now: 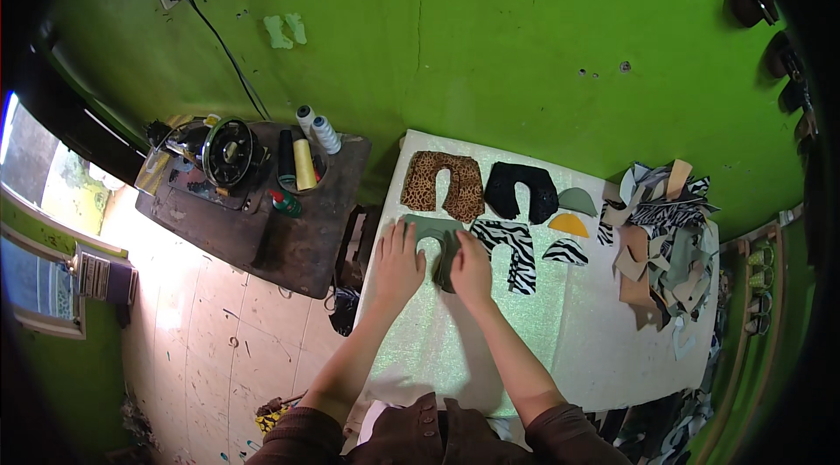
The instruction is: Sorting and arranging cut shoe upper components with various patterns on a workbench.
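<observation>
On the white table lies a dark green U-shaped piece [427, 225], its material looking like fabric or leather. My left hand [401, 262] rests flat on its left side, fingers stretched out. At the opposite side my right hand [471, 265] is curled on the edge of the right leg, which looks slightly raised; the fingertips are partly hidden. Beyond my hands are a leopard-print U-shaped piece [423, 176] and a black one [499, 194]. Just right of my right hand lies a zebra-print U-shaped piece [521, 246]. Farther right are half-round pieces in green [577, 200], yellow [569, 224] and zebra print [566, 251].
A heap of mixed scraps [669, 237] covers the right end of the white table [577, 325]. To the left, a dark sewing table [289, 246] bears a sewing machine [229, 153], several thread cones [304, 165] and a small green bottle with a red cap [286, 203].
</observation>
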`<control>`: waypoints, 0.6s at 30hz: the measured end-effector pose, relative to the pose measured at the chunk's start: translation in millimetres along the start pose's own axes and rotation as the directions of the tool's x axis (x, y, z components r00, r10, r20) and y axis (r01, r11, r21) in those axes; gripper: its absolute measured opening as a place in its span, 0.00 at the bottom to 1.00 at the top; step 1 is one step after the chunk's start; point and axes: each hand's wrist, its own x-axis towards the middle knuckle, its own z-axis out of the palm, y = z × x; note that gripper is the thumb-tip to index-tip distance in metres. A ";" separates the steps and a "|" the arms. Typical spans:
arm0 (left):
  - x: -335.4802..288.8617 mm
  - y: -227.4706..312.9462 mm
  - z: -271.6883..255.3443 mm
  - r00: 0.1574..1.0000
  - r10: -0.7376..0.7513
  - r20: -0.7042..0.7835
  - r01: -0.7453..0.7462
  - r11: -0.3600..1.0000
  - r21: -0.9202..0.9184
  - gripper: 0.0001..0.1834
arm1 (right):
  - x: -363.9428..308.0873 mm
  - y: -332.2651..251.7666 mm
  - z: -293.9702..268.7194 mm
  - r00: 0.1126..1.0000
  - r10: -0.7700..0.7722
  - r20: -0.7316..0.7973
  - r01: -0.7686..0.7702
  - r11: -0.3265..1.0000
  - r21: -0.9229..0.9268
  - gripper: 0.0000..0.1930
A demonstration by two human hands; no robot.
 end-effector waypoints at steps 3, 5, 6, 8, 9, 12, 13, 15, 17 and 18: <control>0.0 -1.6 17.4 0.997 0.009 0.075 -0.020 0.989 0.145 0.31 | -4.6 -2.7 24.4 0.987 -0.113 0.116 0.151 0.901 -0.406 0.24; -0.7 -4.3 24.3 0.997 -0.016 0.071 -0.003 0.966 0.260 0.32 | -10.9 0.1 34.1 0.983 -0.091 0.156 0.153 0.883 -0.444 0.25; -1.6 -5.8 26.3 0.997 -0.015 0.074 -0.004 0.966 0.259 0.32 | -13.1 1.6 36.2 0.978 -0.072 0.197 0.160 0.864 -0.478 0.27; -3.2 -9.4 27.9 0.995 -0.066 0.070 0.049 0.973 0.227 0.32 | -11.9 3.0 36.5 0.978 -0.079 0.195 0.157 0.890 -0.429 0.26; -3.1 -12.0 27.5 0.995 -0.068 0.072 0.050 0.972 0.228 0.32 | -9.4 1.7 35.7 0.978 -0.088 0.192 0.156 0.913 -0.378 0.26; -1.2 -13.3 26.8 1.000 -0.016 -0.012 0.019 0.975 0.222 0.30 | 6.0 2.7 26.6 0.992 0.006 0.126 0.020 0.979 -0.203 0.26; -1.0 -11.9 26.5 1.000 0.001 -0.012 0.002 0.971 0.239 0.30 | 9.5 4.9 24.4 0.992 0.007 0.125 0.019 0.979 -0.204 0.26; 0.7 -10.9 27.1 1.000 0.025 -0.013 -0.021 0.966 0.256 0.29 | 16.5 10.0 22.8 0.992 0.051 0.116 -0.026 0.978 -0.206 0.26; 1.0 -10.8 27.7 0.999 0.025 -0.033 -0.015 0.962 0.271 0.28 | 21.9 9.9 20.4 0.981 0.099 0.169 -0.068 0.981 -0.181 0.28; 0.4 -10.8 27.5 0.999 0.027 -0.031 -0.017 0.962 0.272 0.28 | 25.1 8.2 18.2 0.962 0.106 0.251 -0.052 0.975 -0.214 0.28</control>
